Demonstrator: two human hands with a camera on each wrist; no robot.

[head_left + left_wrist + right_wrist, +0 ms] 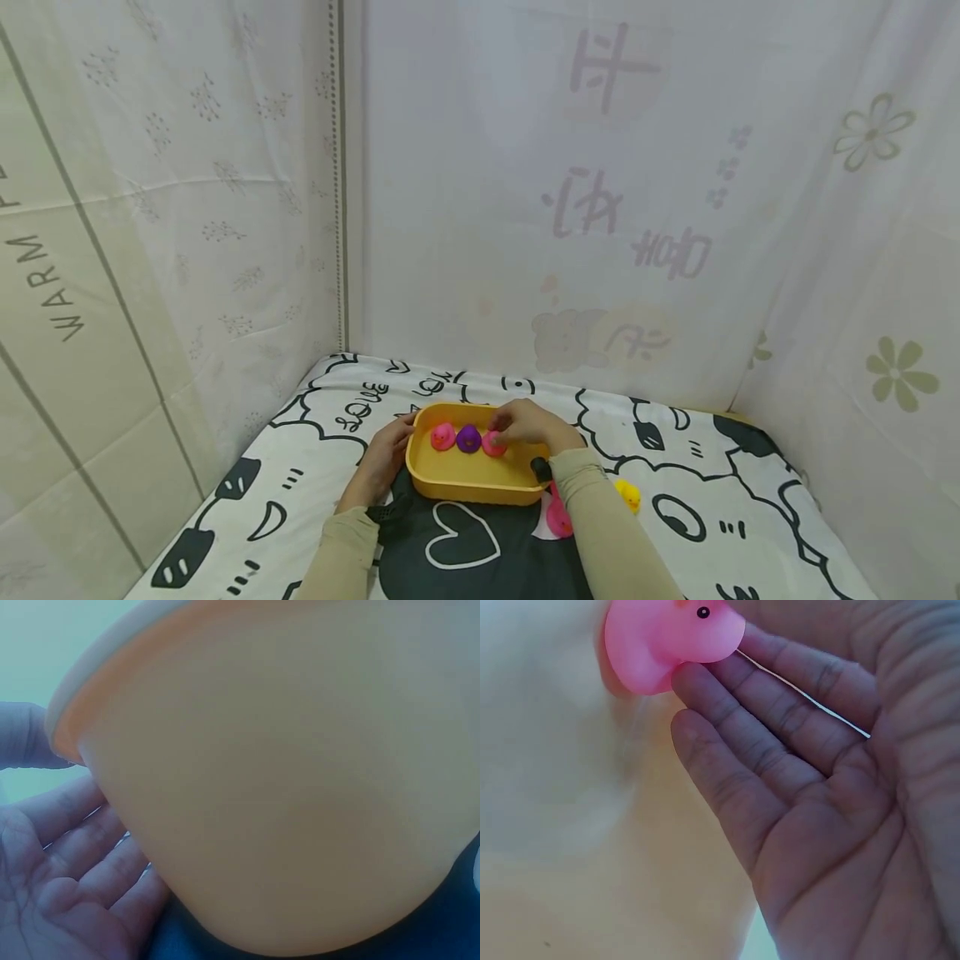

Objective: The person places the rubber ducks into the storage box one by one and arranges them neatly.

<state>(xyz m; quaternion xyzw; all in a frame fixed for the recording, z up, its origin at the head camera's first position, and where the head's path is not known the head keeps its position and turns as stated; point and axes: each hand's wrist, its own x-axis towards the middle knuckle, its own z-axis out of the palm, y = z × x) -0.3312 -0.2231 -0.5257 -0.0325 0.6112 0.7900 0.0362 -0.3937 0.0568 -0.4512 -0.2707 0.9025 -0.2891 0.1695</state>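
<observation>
A yellow rectangular plastic tub [480, 493] stands on the printed cloth in front of me. My left hand [388, 454] holds its left end; in the left wrist view the thumb is at the rim and the fingers [82, 840] lie along the outer wall. Inside the tub, a pink rubber duck [442, 437] and a purple rubber duck [468, 439] sit side by side. Just right of them, my right hand [527, 425] pinches another pink rubber duck [656, 645] by the tub's far side. The right thumb is mostly hidden in the right wrist view.
Outside the tub, partly behind the right forearm, lies more pink rubber duck material [558, 518]. A yellow rubber duck [628, 496] is right of that forearm. The black-and-white cloth [315, 483] meets pale hanging curtains [465, 208] at the back and sides.
</observation>
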